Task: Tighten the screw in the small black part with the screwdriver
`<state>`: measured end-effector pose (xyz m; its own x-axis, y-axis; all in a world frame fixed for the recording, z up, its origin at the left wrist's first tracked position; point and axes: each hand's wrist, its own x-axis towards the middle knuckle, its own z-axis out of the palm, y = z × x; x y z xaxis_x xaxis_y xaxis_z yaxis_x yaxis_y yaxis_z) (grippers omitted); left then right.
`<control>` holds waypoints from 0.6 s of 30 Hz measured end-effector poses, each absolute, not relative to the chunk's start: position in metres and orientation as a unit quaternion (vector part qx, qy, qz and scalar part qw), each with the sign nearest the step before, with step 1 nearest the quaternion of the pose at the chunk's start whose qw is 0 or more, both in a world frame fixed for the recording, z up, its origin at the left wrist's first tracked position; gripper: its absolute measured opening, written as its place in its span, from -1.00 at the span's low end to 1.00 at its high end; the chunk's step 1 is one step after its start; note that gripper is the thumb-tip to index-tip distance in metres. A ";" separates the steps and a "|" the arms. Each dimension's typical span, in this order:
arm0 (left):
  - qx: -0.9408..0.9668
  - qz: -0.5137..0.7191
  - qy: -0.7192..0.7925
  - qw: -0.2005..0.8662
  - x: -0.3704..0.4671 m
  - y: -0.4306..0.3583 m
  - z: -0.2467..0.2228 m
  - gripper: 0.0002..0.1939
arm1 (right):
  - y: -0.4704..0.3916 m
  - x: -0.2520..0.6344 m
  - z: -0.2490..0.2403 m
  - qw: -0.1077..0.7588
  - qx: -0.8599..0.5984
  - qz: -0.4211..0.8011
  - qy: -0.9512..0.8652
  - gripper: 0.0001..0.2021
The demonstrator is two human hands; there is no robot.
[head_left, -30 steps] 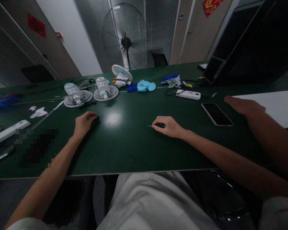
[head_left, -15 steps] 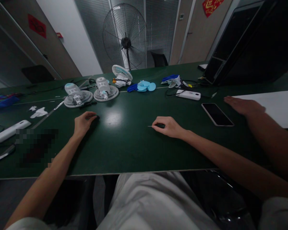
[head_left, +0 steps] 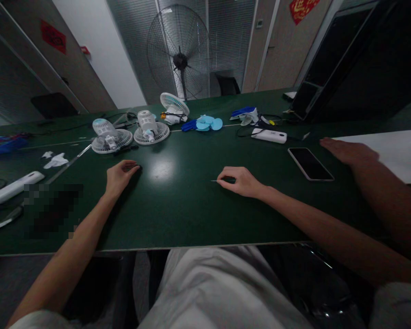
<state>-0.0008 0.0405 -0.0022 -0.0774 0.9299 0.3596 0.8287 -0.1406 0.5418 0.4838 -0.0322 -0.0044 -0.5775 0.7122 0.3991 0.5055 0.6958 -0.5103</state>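
My left hand (head_left: 119,177) rests on the green table (head_left: 171,210), its thumb and fingers pinched on a small black piece (head_left: 140,168) whose kind I cannot make out. To the right, my right hand (head_left: 240,181) is closed around a slim tool with a thin pale tip (head_left: 213,181) that points left. Its body is mostly hidden by my fingers, so its exact kind does not show. Beyond my left hand lie two small white fans, a left one (head_left: 110,139) and a right one (head_left: 152,130), with their round grilles on the table.
Farther back are another small fan (head_left: 174,108), light-blue fan blades (head_left: 208,123) and gloves (head_left: 245,115). A white power-bank-like box (head_left: 269,135) and a phone (head_left: 310,164) lie right. Another person's hand (head_left: 351,152) rests by a white sheet (head_left: 390,146). Paper scraps (head_left: 56,160) lie left.
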 end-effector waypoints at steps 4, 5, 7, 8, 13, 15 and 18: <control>0.673 0.298 0.673 0.074 -0.004 0.043 -0.002 -0.50 | -0.032 0.484 -0.004 0.296 -0.350 0.172 -0.872 -0.84; 0.679 0.291 0.670 0.080 -0.002 0.043 -0.002 -0.48 | -0.032 0.484 -0.005 0.296 -0.350 0.172 -0.872 -0.84; 0.701 0.286 0.644 0.107 0.012 0.041 -0.003 -0.46 | -0.032 0.484 -0.005 0.293 -0.351 0.170 -0.873 -0.83; 0.719 0.282 0.622 0.127 0.025 0.038 -0.004 -0.45 | -0.032 0.484 -0.005 0.291 -0.351 0.169 -0.874 -0.83; 0.828 0.253 0.447 0.226 0.130 0.015 -0.010 -0.59 | -0.032 0.484 -0.005 0.287 -0.349 0.161 -0.878 -0.83; 0.852 0.245 0.386 0.256 0.171 0.007 -0.011 -0.66 | -0.033 0.484 -0.005 0.291 -0.350 0.154 -0.877 -0.84; 0.869 0.238 0.331 0.282 0.208 -0.001 -0.010 -0.73 | -0.033 0.484 -0.005 0.294 -0.350 0.148 -0.877 -0.85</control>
<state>0.2081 -0.0015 -0.0101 0.6683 0.7086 0.2262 0.4407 -0.6222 0.6471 0.4835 -0.0326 -0.0052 -0.5819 0.7013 0.4118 0.5268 0.7108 -0.4660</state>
